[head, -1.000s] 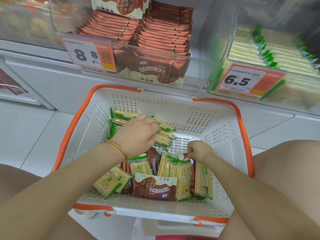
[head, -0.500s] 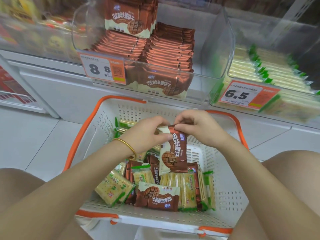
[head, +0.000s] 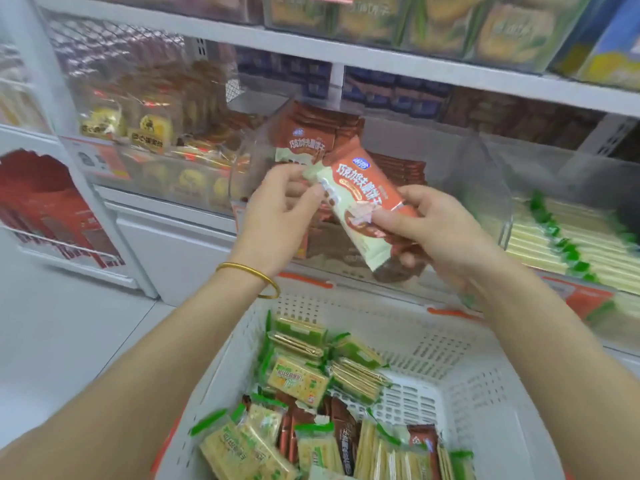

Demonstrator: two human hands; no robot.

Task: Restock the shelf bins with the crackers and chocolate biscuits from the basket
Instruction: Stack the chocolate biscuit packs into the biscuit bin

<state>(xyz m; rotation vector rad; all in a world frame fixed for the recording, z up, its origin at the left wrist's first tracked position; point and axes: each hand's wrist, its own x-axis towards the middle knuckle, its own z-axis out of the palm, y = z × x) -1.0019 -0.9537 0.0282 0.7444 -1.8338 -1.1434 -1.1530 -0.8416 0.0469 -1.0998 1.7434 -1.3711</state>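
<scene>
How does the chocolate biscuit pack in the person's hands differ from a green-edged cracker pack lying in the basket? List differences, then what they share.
Colour: the chocolate biscuit pack is brown and cream; the cracker pack is pale yellow with green ends.
Pose: the chocolate biscuit pack is held tilted by the left hand and right hand; the cracker pack lies loose in the basket.
Shared: both are printed snack wrappers.

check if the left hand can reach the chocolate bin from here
Probably yes: the bin is open-topped just behind the left hand with nothing between, though that hand and the right hand both hold a packet.
</scene>
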